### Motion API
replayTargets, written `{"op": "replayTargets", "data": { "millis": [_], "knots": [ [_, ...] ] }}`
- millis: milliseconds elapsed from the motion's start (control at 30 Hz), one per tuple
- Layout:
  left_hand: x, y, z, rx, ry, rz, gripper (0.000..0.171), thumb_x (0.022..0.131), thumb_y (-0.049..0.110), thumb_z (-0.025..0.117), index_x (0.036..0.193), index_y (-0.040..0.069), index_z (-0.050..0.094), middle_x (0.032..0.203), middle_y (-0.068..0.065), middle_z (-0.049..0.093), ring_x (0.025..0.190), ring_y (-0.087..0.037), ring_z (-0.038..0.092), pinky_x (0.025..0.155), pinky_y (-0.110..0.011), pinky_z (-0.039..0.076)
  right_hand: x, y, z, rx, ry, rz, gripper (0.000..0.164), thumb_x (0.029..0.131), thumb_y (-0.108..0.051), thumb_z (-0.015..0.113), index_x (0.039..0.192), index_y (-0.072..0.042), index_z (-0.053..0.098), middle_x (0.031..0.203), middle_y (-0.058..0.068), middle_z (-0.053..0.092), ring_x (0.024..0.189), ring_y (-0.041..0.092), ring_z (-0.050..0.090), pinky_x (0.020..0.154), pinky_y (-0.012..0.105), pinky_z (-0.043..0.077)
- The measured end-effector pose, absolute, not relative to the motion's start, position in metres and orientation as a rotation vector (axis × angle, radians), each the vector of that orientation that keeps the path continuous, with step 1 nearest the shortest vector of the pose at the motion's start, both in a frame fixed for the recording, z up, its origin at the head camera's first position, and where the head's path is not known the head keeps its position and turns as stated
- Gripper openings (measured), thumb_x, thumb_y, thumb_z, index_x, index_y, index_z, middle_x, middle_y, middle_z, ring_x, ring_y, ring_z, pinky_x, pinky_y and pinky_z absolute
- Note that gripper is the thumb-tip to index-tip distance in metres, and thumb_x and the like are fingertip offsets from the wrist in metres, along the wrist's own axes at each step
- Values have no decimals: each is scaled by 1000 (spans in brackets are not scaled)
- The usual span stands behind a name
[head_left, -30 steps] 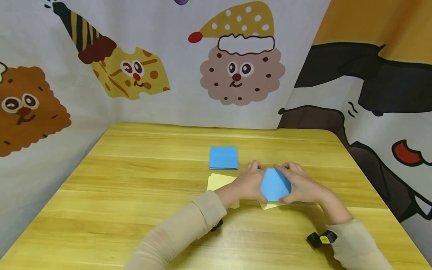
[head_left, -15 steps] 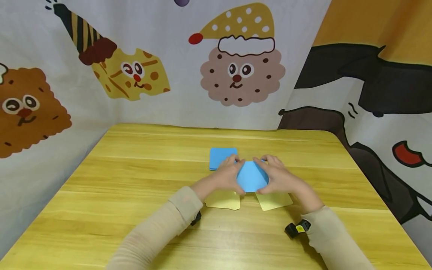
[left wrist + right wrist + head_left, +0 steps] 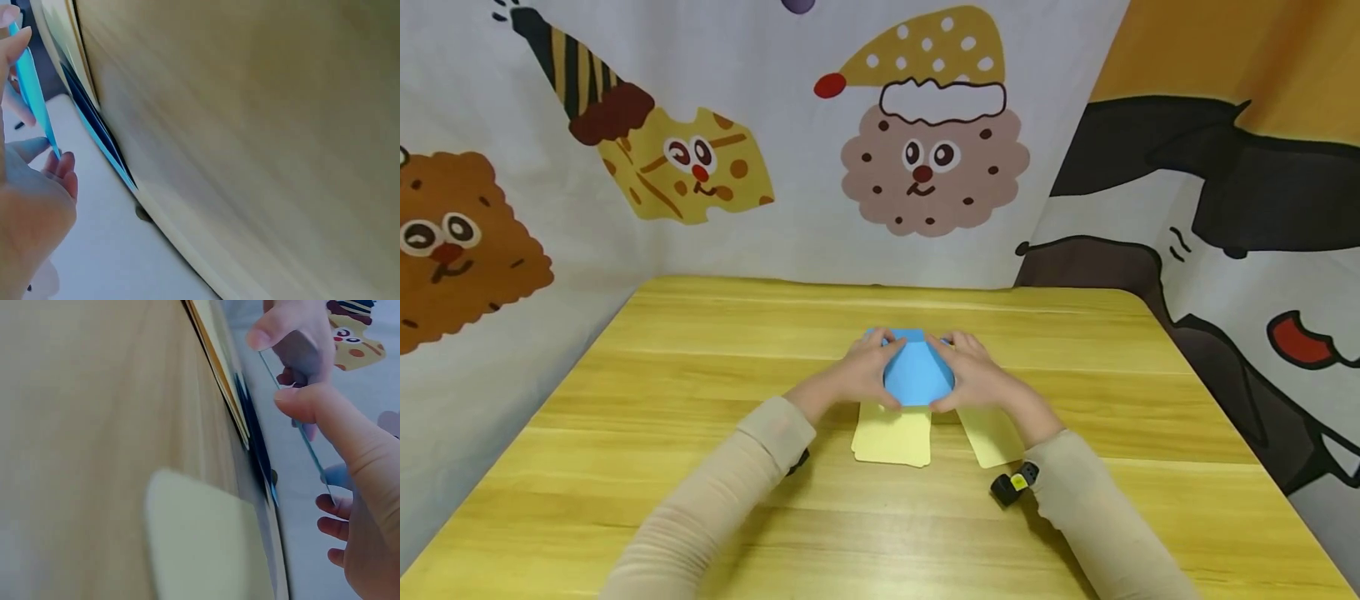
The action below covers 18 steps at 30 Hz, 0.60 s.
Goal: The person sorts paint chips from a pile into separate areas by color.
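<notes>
A blue square card is held level between both hands, raised off the table. My left hand pinches its left side and my right hand pinches its right side, thumbs at the near corners. Beyond and partly under it, a stack of blue cards shows only its far edge in the head view. In the left wrist view the held card appears nearly edge-on, apart from the blue stack. The right wrist view also shows a gap between that card and the stack.
Nearer on the wooden table lies a stack of yellow cards, partly covered by the held card. Right of it, beneath my right hand, is another yellow card. A printed curtain hangs behind the table.
Both hands have carried the blue card left and away from me, from above the right yellow card to by the blue stack. The yellow cards have stayed in place.
</notes>
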<state>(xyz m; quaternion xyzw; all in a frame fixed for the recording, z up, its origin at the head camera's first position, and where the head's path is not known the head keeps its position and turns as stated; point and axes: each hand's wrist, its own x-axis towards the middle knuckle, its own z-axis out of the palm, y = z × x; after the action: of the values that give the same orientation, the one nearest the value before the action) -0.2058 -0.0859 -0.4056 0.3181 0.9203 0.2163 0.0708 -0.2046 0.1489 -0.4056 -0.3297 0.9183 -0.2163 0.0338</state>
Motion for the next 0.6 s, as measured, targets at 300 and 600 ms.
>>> {"op": "replayTargets", "data": {
  "millis": [300, 600],
  "knots": [
    [-226, -106, -399, 888, 2754, 630, 109, 66, 39, 87, 149, -1, 28, 142, -15, 29, 127, -31, 30, 102, -49, 30, -228, 128, -408, -981, 2825, -625, 112, 66, -48, 81, 150, 1, 25, 140, 23, 31, 125, 36, 28, 101, 56, 24],
    [-244, -117, -405, 819, 2757, 625, 100, 71, 36, 83, 147, -2, 31, 148, -15, 27, 132, -32, 26, 105, -48, 27, -248, 114, -415, -886, 2806, -550, 111, 71, -52, 79, 151, -1, 22, 146, 22, 27, 129, 35, 27, 105, 53, 22]
  ]
}}
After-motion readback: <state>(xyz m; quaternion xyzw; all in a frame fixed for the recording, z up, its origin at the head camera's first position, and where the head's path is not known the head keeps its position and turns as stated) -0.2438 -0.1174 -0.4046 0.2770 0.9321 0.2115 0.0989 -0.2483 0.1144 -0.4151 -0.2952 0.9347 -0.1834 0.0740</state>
